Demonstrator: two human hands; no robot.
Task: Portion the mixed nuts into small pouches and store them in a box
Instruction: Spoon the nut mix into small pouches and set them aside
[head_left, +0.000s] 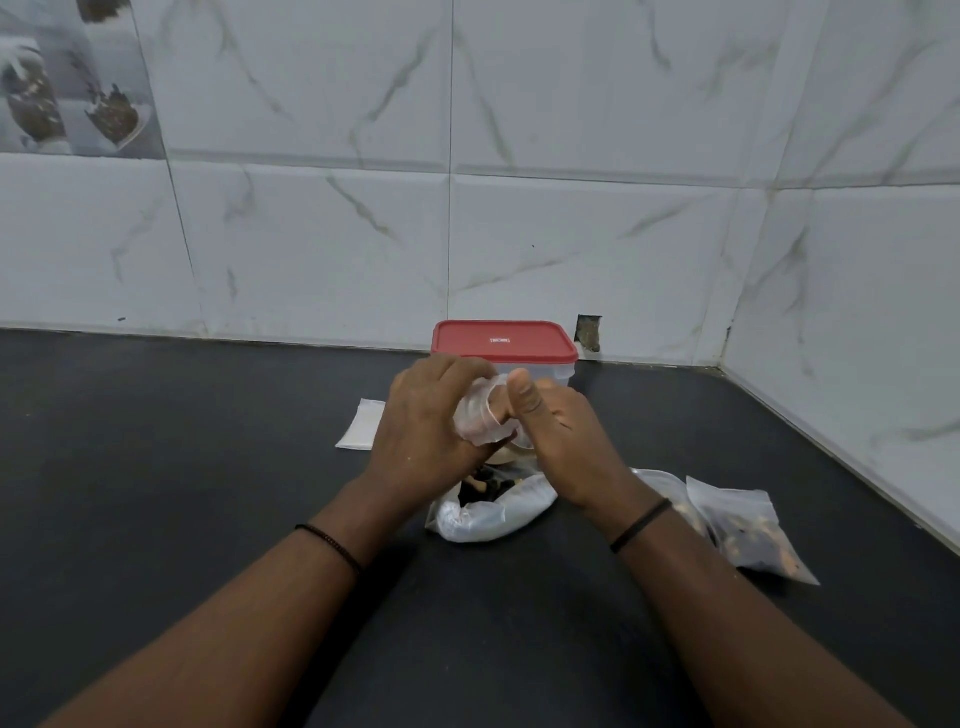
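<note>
Above the middle of the dark matte surface, both hands meet around a small clear plastic pouch. The left hand curls its fingers over the pouch's left side, and the right hand pinches its other side, thumb upright against the crumpled film. Directly beneath the hands lies a larger clear plastic bag of mixed nuts, its mouth open and dark and pale pieces showing inside. Just right of the right wrist, two filled clear pouches of nuts lie flat, toward the surface's right edge. Left of the left hand, a flat stack of empty clear pouches rests on the surface. Behind the hands, near the back edge against the white marble-patterned tiled wall, stands a clear rectangular plastic box with a red lid, closed.
</note>
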